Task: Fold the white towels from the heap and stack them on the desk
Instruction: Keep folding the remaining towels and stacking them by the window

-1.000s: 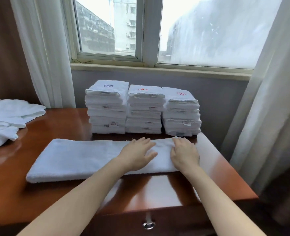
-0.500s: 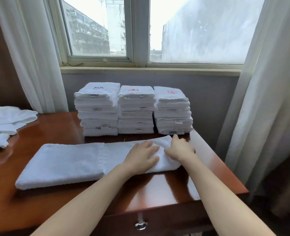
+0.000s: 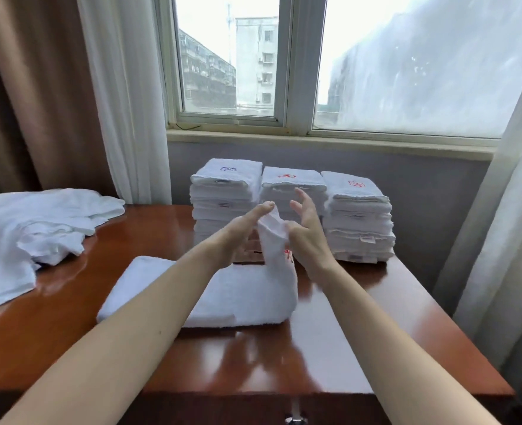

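lifting the right end of a long folded white towel [image 3: 229,296], the person's left hand [image 3: 238,234] pinches the raised cloth near its top edge; one straight digit lies along that edge, and the other fingers are hidden behind the fabric. the right hand [image 3: 307,237] stands just right of the lifted end, its heel close against the cloth. its fingers [image 3: 304,197] are spread and loosely curved, gripping nothing. a small red mark [image 3: 288,254] shows on the raised part, low down beside the right wrist. the rest of the towel lies flat on the brown tabletop [image 3: 345,332], running left from the hands across the near middle.

three stacks of folded white towels stand side by side at the far edge, under the window [image 3: 284,72]. the left stack [image 3: 226,204] has a blue mark on top. the middle stack [image 3: 290,179] and the right stack [image 3: 358,222] each have a red one. the hands partly cover the middle stack from this view.

the heap [image 3: 32,228] of loose white towels sits at the left end of the tabletop, well apart from the hands. pale curtains [image 3: 128,102] hang at both sides of the window. a metal drawer knob [image 3: 295,420] shows at the near edge.
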The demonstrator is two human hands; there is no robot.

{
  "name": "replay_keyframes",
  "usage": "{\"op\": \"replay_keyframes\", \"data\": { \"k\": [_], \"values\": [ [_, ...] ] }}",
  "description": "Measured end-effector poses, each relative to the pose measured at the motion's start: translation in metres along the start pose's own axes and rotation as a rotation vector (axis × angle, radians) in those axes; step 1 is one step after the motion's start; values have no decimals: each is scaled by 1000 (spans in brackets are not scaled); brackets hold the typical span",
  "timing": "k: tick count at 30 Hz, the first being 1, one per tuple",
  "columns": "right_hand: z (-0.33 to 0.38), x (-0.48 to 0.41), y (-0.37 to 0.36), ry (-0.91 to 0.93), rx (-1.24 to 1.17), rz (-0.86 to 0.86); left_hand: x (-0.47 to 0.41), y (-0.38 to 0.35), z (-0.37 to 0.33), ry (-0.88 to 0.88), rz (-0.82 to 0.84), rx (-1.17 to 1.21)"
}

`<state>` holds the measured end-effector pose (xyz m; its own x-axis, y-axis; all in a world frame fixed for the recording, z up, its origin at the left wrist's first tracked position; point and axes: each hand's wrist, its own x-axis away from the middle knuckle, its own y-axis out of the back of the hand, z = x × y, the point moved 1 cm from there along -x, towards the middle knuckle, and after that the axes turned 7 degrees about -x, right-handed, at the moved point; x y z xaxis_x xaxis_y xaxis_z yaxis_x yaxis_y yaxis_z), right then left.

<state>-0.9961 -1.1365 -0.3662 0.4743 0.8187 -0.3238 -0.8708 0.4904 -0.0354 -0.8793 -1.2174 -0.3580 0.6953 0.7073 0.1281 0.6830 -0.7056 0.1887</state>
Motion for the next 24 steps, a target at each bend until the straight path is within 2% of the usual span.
{"op": "replay_keyframes", "data": {
  "k": [4,7,9,11,16,21,24],
  "values": [
    [2,-4,-51,-53,-202,132,19,43,7,71,-141,-52],
    [3,-3,-77,33,-228,127,32,77,17,74,-210,-59],
    [-2,-1,-89,118,-96,67,42,102,22,71,-254,-63],
    [-15,0,-100,118,78,57,51,126,27,92,-297,-46],
    [-52,8,-128,97,664,227,68,175,53,216,-355,-93],
    [-73,15,-153,94,911,391,77,204,87,322,-400,-164],
    [-81,17,-161,75,1066,409,75,205,102,345,-442,-380]
  ]
}}
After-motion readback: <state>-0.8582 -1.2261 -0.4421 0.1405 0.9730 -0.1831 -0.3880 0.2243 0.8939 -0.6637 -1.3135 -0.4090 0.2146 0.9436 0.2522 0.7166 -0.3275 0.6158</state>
